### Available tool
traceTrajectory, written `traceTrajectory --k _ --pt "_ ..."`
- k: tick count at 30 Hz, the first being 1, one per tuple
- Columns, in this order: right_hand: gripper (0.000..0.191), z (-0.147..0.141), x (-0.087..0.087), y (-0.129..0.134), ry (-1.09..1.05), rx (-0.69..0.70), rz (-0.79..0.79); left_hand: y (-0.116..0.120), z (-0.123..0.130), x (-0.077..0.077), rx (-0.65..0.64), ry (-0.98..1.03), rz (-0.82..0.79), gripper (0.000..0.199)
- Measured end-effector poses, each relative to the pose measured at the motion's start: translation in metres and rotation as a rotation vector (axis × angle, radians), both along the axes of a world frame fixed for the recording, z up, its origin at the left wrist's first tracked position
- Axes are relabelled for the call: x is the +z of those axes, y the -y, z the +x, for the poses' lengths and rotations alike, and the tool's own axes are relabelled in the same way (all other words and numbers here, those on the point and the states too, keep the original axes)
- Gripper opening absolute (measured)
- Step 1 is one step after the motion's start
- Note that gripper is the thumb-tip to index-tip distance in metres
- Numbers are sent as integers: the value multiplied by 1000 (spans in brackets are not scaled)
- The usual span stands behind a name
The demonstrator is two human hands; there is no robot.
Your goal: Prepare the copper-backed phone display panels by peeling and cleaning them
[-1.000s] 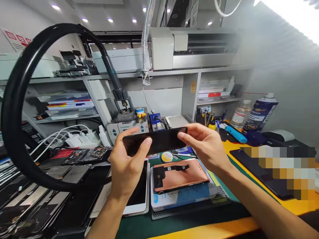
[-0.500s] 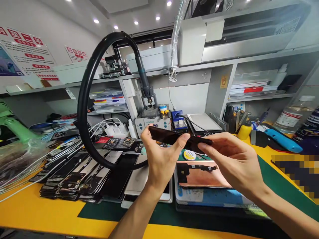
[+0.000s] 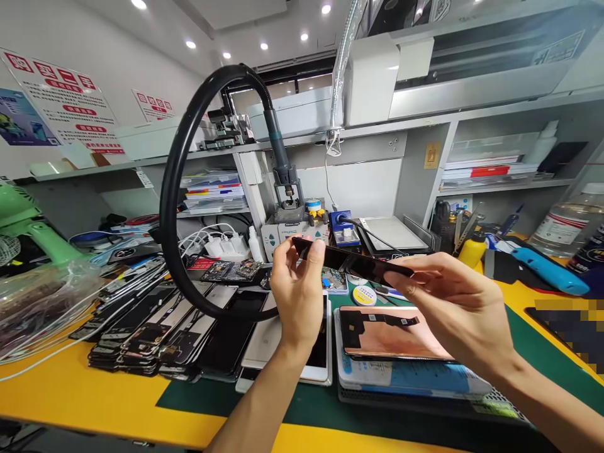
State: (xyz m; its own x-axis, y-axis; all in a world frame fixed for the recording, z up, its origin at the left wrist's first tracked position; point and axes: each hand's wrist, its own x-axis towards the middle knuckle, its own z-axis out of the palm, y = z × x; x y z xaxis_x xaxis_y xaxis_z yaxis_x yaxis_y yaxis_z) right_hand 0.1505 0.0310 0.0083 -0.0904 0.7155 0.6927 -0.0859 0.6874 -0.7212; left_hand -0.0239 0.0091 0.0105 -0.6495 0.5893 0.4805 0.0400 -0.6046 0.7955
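Left hand and right hand pinch a thin black screen near its ends, above the tabletop. Between the forearms, a coppery panel lies on a blue-and-white box. A black hose loops before stacked phone parts, its lower end hidden by the left hand. One wall poster reads "购买二手"; the bottle label is too small to read.

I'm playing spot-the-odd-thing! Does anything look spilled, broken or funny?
No spill visible. The copper panel below the held slab looks odd: its bare back seems to face up, black ribbon showing.
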Motion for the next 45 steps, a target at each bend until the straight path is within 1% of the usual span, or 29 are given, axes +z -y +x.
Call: traceTrajectory --k 5,11,17,20,23,27,30,33,41,43,45 --pt "12 0 -1 -1 10 -21 0 -5 -12 -2 -10 102 -43 26" --pt "12 3 0 -3 25 1 2 -5 -18 3 -18 164 -94 29" --pt "10 4 2 -4 20 -59 -15 -4 -15 3 6 152 -100 34" --pt "11 4 1 -5 -5 -78 4 -3 -11 3 68 116 -93 38" --pt "13 4 0 -5 -19 -75 25 -1 -7 4 118 57 -82 35" --pt "17 3 -4 -3 -11 -58 98 0 0 4 69 52 -32 24" --pt "29 2 -9 -3 10 -70 218 -1 2 2 23 38 -11 27" --pt "36 2 -13 -4 42 -76 285 -2 0 1 16 50 -26 27" --pt "41 2 -14 -6 36 -106 372 -5 -9 -1 5 103 -53 30" --pt "40 2 -14 -5 19 -89 353 -6 -11 -2 10 112 -62 34" --pt "37 2 -12 -4 10 -81 302 -6 -13 -2 17 116 -70 38"
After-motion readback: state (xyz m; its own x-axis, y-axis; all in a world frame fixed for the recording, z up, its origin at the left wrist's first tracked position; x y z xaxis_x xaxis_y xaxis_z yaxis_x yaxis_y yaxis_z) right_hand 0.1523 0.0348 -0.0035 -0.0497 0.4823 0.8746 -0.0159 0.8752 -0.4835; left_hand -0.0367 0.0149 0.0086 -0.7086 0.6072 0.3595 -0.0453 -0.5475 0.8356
